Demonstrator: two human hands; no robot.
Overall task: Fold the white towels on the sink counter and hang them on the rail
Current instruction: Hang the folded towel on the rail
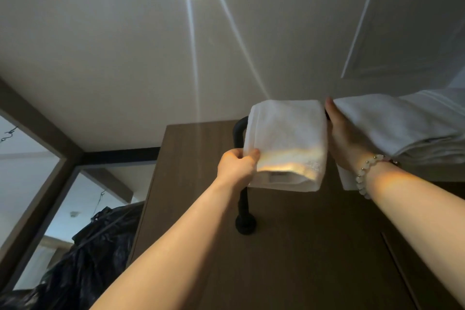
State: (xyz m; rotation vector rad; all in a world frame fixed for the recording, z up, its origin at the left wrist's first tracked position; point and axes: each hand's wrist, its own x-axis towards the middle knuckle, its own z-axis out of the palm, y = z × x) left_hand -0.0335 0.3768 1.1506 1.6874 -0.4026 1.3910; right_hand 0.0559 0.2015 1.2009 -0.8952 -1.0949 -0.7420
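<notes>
The small folded towel [289, 138] hangs over the black rail [239, 131], near its left end where the pipe bends down to its mount. Its fold lies on top and its layered ends drop toward me. The rail's long axis runs left to right, and the towel lies across it.

My left hand [237, 166] is the nearer one. Its fingers [253, 153] are curled and pinch the towel's lower left edge, so any squaring up would be a pull from that corner, I judge. My right hand [344, 138] stands just right of this towel, fingers [331, 108] straight and pointing up, pressed against the left edge of the larger towel [392, 121]. I can't see the thumb.

Both towels are soft white terry. The larger one is thick, stacked in several layers, with a striped woven band. The rail is matte round pipe fixed to a brown wood-grain panel [289, 246]. A pale bead bracelet [364, 173] circles my right wrist. A crumpled black plastic bag [95, 246] sits low on the left.
</notes>
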